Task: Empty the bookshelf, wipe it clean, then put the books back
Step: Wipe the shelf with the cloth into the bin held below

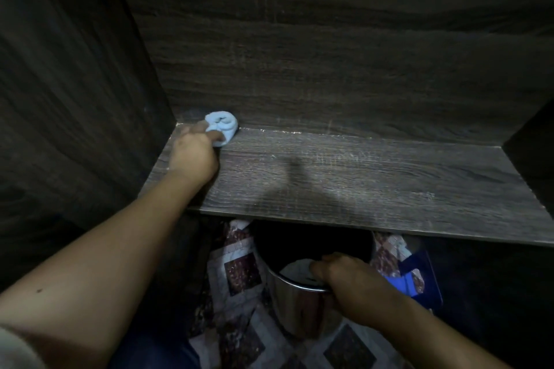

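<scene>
The dark wood-grain shelf board holds no books, and pale dust streaks show along its back edge. My left hand reaches into the back left corner and presses a bunched light blue cloth against the board where it meets the back panel. My right hand is below the shelf's front edge, gripping the rim of a shiny steel bucket that stands on the floor.
The shelf's left side wall and back panel close in the compartment; the right wall is at the frame edge. Below lies a patterned tile floor. A blue object lies right of the bucket.
</scene>
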Available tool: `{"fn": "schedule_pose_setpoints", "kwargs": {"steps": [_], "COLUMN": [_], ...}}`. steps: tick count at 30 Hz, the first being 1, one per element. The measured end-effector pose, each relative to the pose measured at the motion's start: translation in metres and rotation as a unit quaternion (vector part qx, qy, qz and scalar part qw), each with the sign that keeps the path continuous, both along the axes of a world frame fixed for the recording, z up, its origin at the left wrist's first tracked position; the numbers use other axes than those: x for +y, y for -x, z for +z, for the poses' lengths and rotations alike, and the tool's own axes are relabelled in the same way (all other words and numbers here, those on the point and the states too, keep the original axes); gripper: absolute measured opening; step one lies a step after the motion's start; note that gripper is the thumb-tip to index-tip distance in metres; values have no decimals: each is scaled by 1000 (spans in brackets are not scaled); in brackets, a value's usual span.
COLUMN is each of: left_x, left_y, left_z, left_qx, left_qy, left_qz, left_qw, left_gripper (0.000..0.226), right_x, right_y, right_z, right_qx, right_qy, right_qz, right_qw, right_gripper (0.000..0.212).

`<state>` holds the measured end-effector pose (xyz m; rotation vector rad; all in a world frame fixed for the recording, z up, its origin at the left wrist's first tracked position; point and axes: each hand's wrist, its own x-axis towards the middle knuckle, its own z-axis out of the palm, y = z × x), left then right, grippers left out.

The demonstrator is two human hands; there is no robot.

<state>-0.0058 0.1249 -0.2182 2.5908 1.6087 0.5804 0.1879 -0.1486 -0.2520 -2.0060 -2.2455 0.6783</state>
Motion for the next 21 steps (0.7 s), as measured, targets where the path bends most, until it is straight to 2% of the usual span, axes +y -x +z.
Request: {"fn": "schedule_pose_setpoints", "kwargs": {"steps": [3,8,11,14,16,18,21], "left_x": [-19,-41,-40,-37,-33,-28,-14], "left_y": [-24,-46,-44,-36,-25,-11,4], "left_z": [3,6,8,11,15,20,19], "left_qx": [-36,-71,-142,-202,-187,-138,10], "left_qy": [18,55,96,12,-58,-128,-211], "left_qz": [-60,-168,-155,-68,11,61,97], "left_qw": [997,982,973,977,980,980,973], "left_gripper": [32,38,38,39,39,37,33], "right_x": [0,2,5,9,11,13,17], "right_y": [-2,-4,-2,0,1,2,7], "right_z": [-1,-1,1,4,5,5,6], "right_qx": [-47,-58,-48,-56,-59,-57,-58], "right_qy": [9,14,12,14,15,17,20], "right_qz": [9,-1,2,8,8,12,15], "right_qw": [999,998,999,998,998,998,998], "right_gripper": [26,27,31,26,27,28,28]}}
